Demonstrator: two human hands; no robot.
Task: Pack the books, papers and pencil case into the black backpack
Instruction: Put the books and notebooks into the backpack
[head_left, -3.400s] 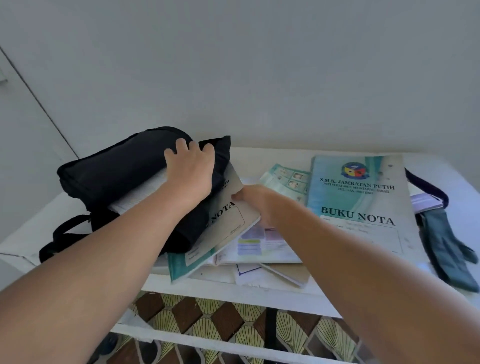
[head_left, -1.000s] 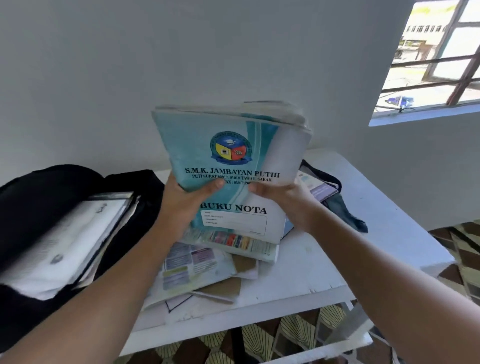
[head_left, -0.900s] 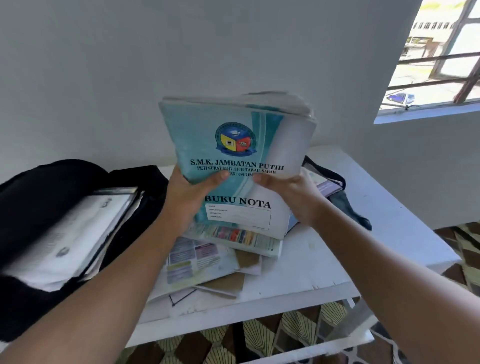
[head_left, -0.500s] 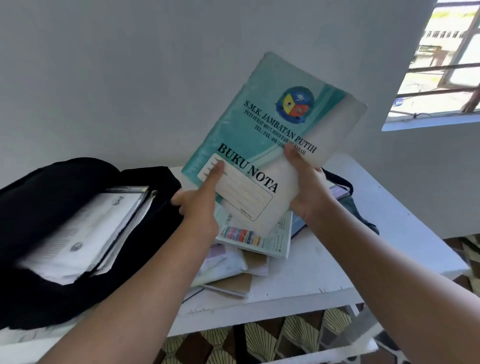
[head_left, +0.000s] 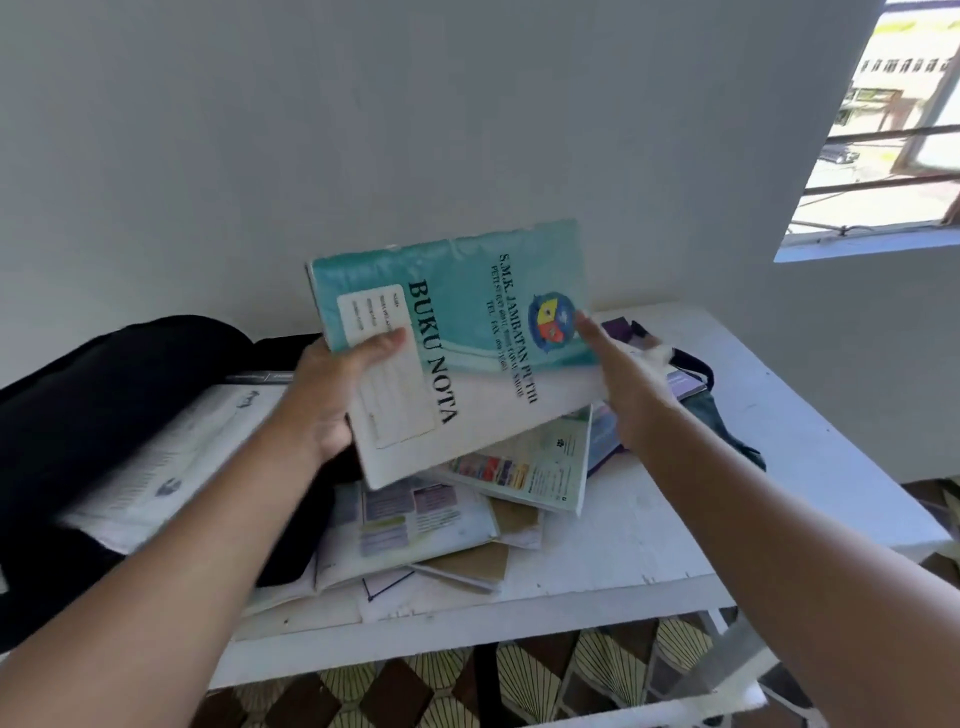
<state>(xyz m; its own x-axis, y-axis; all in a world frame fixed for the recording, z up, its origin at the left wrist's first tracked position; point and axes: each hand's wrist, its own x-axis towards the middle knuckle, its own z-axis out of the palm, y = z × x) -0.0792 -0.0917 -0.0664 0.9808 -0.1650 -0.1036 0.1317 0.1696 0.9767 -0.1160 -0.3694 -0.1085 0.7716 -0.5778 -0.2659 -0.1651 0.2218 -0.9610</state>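
left hand (head_left: 332, 395) grips the teal notebook (head_left: 467, 353) above the worktop (head_left: 649, 530); right hand (head_left: 628, 384), fingers straight, seems to touch its edge beside the open backpack (head_left: 104, 395).

White table (head_left: 810, 415); barred window (head_left: 883, 156) upper right.

The notebook (head_left: 457, 353) has been turned sideways toward the backpack (head_left: 130, 374), gripped now by the left hand (head_left: 332, 400) only.

On the teal-and-white paper notebook (head_left: 457, 358), "BUKU NOTA" is printed in large black letters; beside it, nearer the crest, "S.M.K. JAMBATAN PUTIH" is read. Smaller lines are illegible.
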